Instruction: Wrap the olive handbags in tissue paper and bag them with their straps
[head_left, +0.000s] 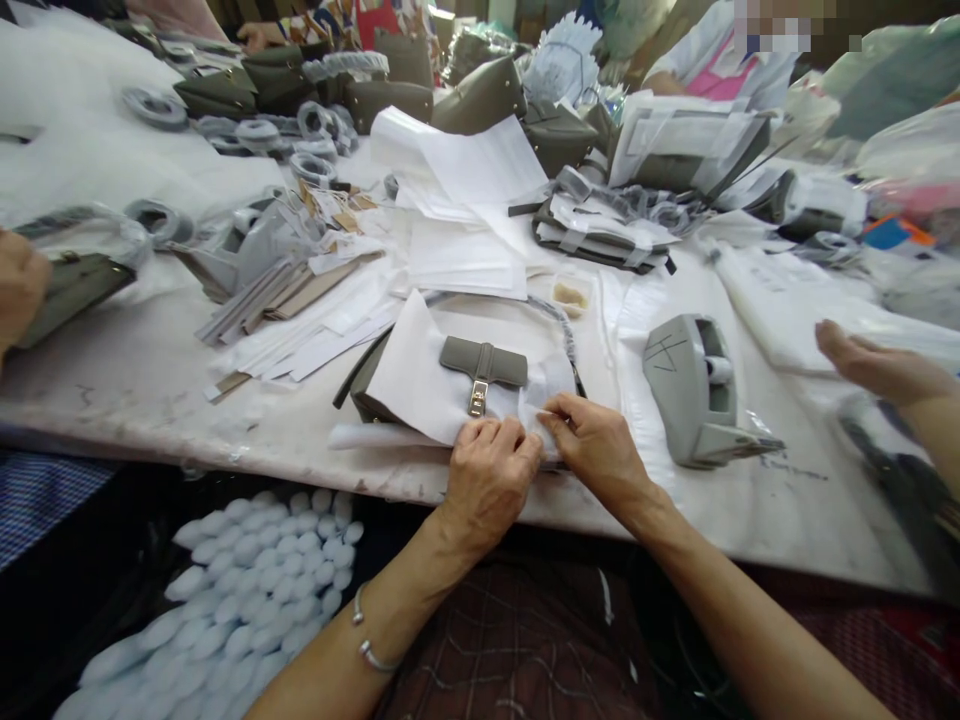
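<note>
In front of me on the table lies an olive-grey handbag (365,402) with a white wrapping sheet (409,375) over its front. The flap strap with its metal clasp (478,397) shows on top of the sheet. Clear film covers the bag's handle (559,315), which arches behind. My left hand (491,475) has its fingers curled together on the sheet's near edge, just below the clasp. Beside it, my right hand (600,445) pinches the sheet near the bag's lower right. The bag's lower edge is partly hidden by my hands.
A grey tape dispenser (679,390) stands to the right. Left are paper strips (292,285) and film-wrapped rolled straps (154,105); white sheets (465,255) lie behind. White padded rolls (262,560) fill a space below the table. Other people's hands (874,360) reach in from both sides.
</note>
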